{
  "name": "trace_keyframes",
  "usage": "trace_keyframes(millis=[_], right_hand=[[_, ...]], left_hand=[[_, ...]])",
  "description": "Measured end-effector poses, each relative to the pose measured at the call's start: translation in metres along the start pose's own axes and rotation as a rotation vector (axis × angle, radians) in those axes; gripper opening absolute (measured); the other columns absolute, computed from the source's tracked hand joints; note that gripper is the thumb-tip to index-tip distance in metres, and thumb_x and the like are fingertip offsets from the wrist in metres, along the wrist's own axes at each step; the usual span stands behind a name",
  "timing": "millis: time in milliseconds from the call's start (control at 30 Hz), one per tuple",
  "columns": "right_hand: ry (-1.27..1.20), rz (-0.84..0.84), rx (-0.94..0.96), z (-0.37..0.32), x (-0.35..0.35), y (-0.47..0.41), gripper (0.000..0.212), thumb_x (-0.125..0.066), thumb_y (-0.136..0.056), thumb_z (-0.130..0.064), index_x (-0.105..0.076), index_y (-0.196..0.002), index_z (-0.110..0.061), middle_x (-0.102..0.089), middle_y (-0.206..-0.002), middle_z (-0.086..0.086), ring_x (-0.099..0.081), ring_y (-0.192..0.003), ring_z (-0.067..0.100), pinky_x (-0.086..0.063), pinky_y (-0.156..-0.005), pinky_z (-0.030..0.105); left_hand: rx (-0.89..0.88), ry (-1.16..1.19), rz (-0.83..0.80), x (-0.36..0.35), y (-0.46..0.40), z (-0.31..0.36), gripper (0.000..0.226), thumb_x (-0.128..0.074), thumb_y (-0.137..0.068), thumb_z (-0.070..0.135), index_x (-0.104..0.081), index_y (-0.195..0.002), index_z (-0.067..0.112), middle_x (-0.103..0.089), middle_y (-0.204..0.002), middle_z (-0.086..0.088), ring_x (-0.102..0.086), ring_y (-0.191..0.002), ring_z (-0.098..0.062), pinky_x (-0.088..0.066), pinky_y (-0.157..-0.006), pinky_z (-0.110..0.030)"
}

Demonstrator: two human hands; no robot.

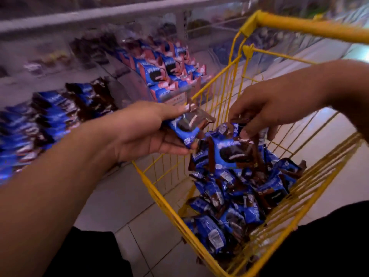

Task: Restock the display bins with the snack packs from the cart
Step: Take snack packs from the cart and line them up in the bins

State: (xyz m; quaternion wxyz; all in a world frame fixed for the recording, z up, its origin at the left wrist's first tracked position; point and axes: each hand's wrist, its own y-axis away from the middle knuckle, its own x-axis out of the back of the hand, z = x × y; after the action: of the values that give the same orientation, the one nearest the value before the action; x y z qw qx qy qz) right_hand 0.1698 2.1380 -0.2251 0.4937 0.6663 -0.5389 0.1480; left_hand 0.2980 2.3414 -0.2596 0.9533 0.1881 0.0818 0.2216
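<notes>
**Both hands on snack packs over the cart**

The left hand [143,132] grips a blue snack pack [187,126]; the right hand [267,110] pinches another pack [229,148] above the heap [239,196] in the yellow cart [159,194]. Display bins [50,116] (blurred) lie at nine o'clock.
</notes>
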Motion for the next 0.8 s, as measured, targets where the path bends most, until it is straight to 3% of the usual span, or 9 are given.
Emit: trace_keyframes(millis=[67, 133, 233, 333, 433, 533, 633, 700, 800], right_hand=[[-0.059, 0.124, 0.107, -0.008, -0.002, 0.016, 0.005, -0.069, -0.089, -0.013, -0.069, -0.084, -0.012, -0.072, -0.074, 0.002, -0.071, -0.067, 0.011, -0.056, -0.057, 0.024], [0.069, 0.311, 0.259, -0.016, -0.012, 0.02, 0.02, -0.072, -0.087, -0.022, -0.061, -0.073, -0.013, -0.06, -0.061, -0.004, -0.058, -0.055, 0.005, -0.046, -0.052, 0.018], [0.204, 0.537, 0.37, -0.025, -0.035, 0.004, 0.032, -0.073, -0.082, -0.027, -0.05, -0.067, -0.013, -0.047, -0.057, 0.001, -0.046, -0.05, 0.007, -0.042, -0.051, 0.029], [-0.231, 0.496, 0.333, -0.023, -0.042, -0.012, 0.036, -0.07, -0.086, -0.012, -0.041, -0.065, -0.011, -0.041, -0.057, 0.006, -0.066, -0.06, 0.026, -0.061, -0.059, 0.05], [-0.483, 0.522, 0.29, -0.012, -0.038, -0.021, 0.027, -0.07, -0.087, -0.009, -0.047, -0.075, 0.0, -0.048, -0.065, 0.013, -0.068, -0.066, 0.024, -0.063, -0.06, 0.045], [-0.553, 0.57, 0.347, -0.013, -0.039, -0.029, 0.013, -0.071, -0.086, -0.012, -0.063, -0.083, -0.002, -0.05, -0.061, 0.015, -0.065, -0.064, 0.014, -0.061, -0.056, 0.039], [-0.469, 0.607, 0.463, -0.025, -0.046, -0.034, 0.032, -0.071, -0.087, -0.007, -0.064, -0.066, -0.03, -0.053, -0.052, -0.013, -0.064, -0.057, 0.002, -0.058, -0.05, 0.028], [-0.411, 0.686, 0.495, -0.03, -0.051, -0.038, 0.024, -0.075, -0.085, -0.006, -0.066, -0.076, -0.026, -0.063, -0.056, -0.013, -0.067, -0.057, 0.003, -0.056, -0.05, 0.022], [-0.384, 0.753, 0.445, -0.033, -0.057, -0.043, 0.015, -0.081, -0.079, -0.009, -0.071, -0.089, -0.008, -0.074, -0.074, 0.005, -0.074, -0.066, 0.019, -0.059, -0.053, 0.027]], left_hand=[[-0.016, 0.031, 0.071, 0.004, 0.004, -0.005, 0.03, -0.048, -0.099, 0.027, -0.07, -0.1, 0.006, -0.076, -0.088, -0.015, -0.072, -0.064, -0.024, -0.059, -0.054, -0.028], [-0.027, 0.034, 0.115, 0.008, 0.007, -0.007, 0.035, -0.046, -0.101, 0.034, -0.069, -0.108, 0.009, -0.076, -0.09, -0.013, -0.07, -0.064, -0.023, -0.059, -0.053, -0.027], [-0.052, 0.008, 0.012, 0.016, 0.012, -0.011, 0.044, -0.055, -0.088, 0.048, -0.069, -0.113, 0.016, -0.074, -0.108, -0.011, -0.072, -0.083, -0.029, -0.061, -0.061, -0.035], [-0.073, 0.014, -0.07, 0.028, 0.017, -0.015, 0.052, -0.072, -0.067, 0.04, -0.071, -0.112, 0.014, -0.072, -0.113, -0.015, -0.071, -0.095, -0.031, -0.062, -0.071, -0.039], [-0.163, -0.028, -0.136, 0.042, 0.019, -0.016, 0.045, -0.085, -0.064, 0.025, -0.076, -0.107, 0.016, -0.075, -0.107, -0.01, -0.072, -0.084, -0.017, -0.06, -0.064, -0.026], [-0.232, -0.162, -0.079, 0.05, 0.019, -0.017, 0.052, -0.088, -0.064, 0.027, -0.071, -0.113, 0.023, -0.076, -0.102, -0.002, -0.071, -0.084, -0.012, -0.057, -0.063, -0.023], [-0.276, -0.344, 0.07, 0.047, 0.011, -0.02, 0.076, -0.093, -0.053, 0.041, -0.062, -0.12, 0.025, -0.074, -0.102, 0.005, -0.073, -0.087, -0.015, -0.055, -0.063, -0.024], [-0.289, -0.404, 0.114, 0.041, 0.005, -0.021, 0.079, -0.091, -0.056, 0.045, -0.055, -0.124, 0.026, -0.073, -0.102, 0.006, -0.074, -0.085, -0.014, -0.056, -0.061, -0.023], [-0.294, -0.41, 0.123, 0.033, -0.002, -0.024, 0.063, -0.086, -0.071, 0.037, -0.047, -0.12, 0.026, -0.074, -0.095, 0.009, -0.074, -0.081, -0.008, -0.057, -0.057, -0.022]])
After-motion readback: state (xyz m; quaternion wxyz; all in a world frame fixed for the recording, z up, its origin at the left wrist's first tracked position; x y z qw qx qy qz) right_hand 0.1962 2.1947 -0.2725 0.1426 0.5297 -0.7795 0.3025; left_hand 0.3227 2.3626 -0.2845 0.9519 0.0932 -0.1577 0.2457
